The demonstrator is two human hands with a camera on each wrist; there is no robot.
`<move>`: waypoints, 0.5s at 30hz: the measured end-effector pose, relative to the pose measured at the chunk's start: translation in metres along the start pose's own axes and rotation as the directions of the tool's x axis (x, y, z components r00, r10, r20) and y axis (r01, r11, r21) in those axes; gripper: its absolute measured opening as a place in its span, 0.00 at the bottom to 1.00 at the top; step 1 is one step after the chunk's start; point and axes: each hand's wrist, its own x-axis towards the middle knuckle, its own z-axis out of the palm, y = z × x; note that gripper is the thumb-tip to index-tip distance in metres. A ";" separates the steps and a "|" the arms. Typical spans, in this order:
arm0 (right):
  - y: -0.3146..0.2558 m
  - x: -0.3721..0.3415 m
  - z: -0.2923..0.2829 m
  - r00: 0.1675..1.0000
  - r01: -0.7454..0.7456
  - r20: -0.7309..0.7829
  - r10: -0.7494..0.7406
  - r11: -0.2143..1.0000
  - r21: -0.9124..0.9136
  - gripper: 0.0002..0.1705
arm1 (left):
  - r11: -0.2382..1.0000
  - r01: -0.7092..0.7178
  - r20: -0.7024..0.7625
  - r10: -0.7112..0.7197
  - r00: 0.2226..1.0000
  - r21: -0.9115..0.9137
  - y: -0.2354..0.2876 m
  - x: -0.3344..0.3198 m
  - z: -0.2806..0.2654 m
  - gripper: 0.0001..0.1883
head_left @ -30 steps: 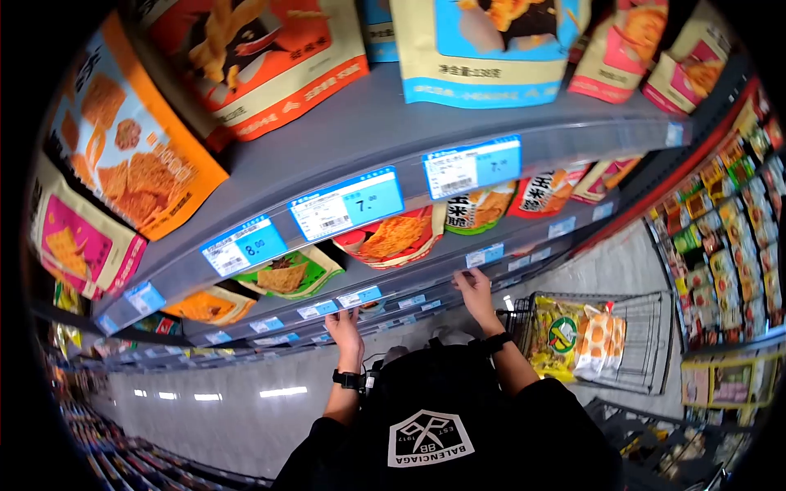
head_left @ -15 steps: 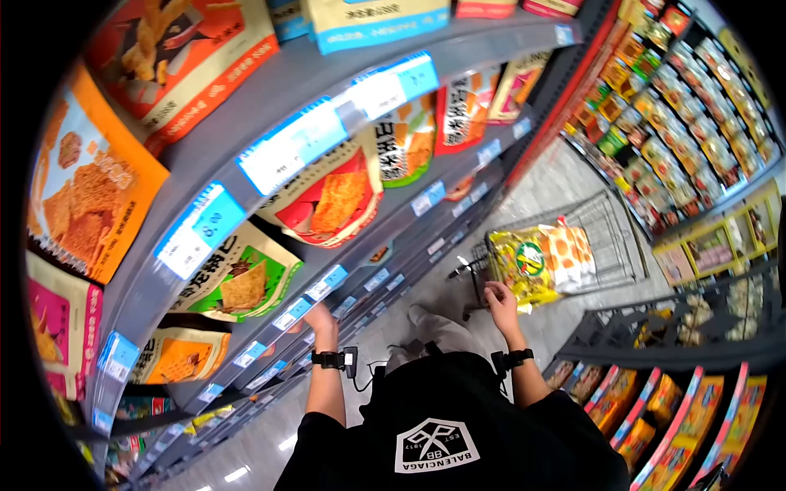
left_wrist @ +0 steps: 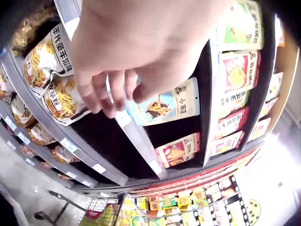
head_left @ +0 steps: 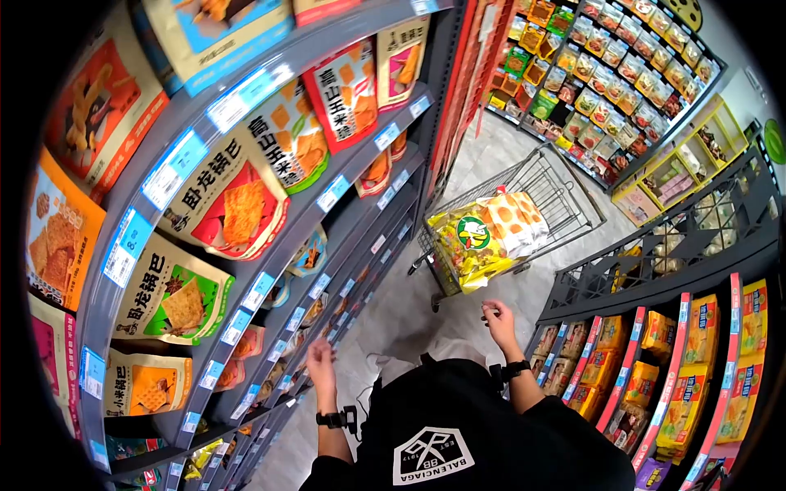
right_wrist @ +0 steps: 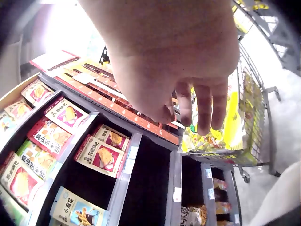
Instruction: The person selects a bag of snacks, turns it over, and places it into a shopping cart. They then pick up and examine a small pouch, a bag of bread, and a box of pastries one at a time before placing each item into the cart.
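Observation:
My left hand hangs beside the snack shelf on the left, fingers loosely curled around nothing. In the left wrist view its fingers overlap a shelf edge and a pale blue snack bag. My right hand is held out in front of the body, just short of the shopping cart, with relaxed fingers and nothing in them. Inside the cart lie a yellow snack bag with a green round label and a white bag printed with orange discs.
Tiers of snack bags with blue price tags line the left side. A lower rack of packaged food stands at right, close to the right arm. Beyond the cart is a wall display of small packets. Grey floor surrounds the cart.
The head view has turned rightward, bringing the cart nearer the middle. Both hands have come away from the shelf edge, the right one first, and the cart's bags look unchanged.

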 end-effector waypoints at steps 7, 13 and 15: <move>0.028 0.011 -0.078 0.983 0.114 0.162 -0.085 0.977 -0.180 0.15 | 0.293 -0.359 0.416 -0.159 0.895 0.886 0.025 -0.072 0.088 0.26; 0.094 0.025 -0.162 0.990 0.012 0.143 0.001 0.996 -0.090 0.16 | 0.628 -0.268 0.497 -0.220 0.840 0.731 0.005 -0.116 0.189 0.30; 0.124 0.034 -0.183 0.984 0.002 0.178 0.018 0.994 -0.111 0.16 | 0.675 -0.278 0.525 -0.190 0.829 0.683 0.018 -0.138 0.218 0.30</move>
